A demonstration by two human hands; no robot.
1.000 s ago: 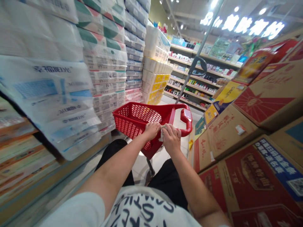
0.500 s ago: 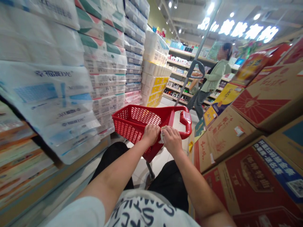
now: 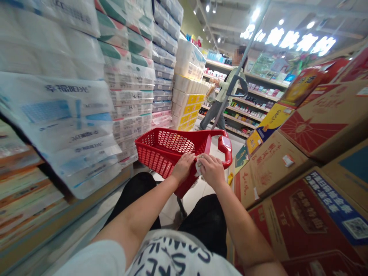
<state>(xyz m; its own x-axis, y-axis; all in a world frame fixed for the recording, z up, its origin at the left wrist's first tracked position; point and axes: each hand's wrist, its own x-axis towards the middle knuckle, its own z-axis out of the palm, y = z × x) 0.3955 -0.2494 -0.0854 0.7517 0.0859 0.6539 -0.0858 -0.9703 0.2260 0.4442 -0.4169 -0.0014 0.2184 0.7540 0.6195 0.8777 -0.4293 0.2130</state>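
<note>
In front of me is a red plastic shopping basket (image 3: pixel 153 157) with perforated sides and a looped handle (image 3: pixel 228 155) on its right. My left hand (image 3: pixel 183 168) is closed over the basket's near rim, fingers curled to the inside. Beside it, my right hand (image 3: pixel 212 170) grips a crumpled whitish cloth (image 3: pixel 198 167) against the rim near the corner. Part of the cloth hangs below the fingers; the rest is hidden under them.
Stacked tissue packs (image 3: pixel 126 76) rise on the left. Cardboard cartons (image 3: pixel 276 165) line the right side. A slanted grey pole (image 3: pixel 222 111) with a looped grip stands behind the basket. Beyond it, a person (image 3: pixel 227 90) walks past stocked shelves (image 3: pixel 258 96).
The person at the back has walked leftward, now partly behind the pole. My right hand has shifted slightly, and a bit more cloth shows. My left hand stays on the rim.
</note>
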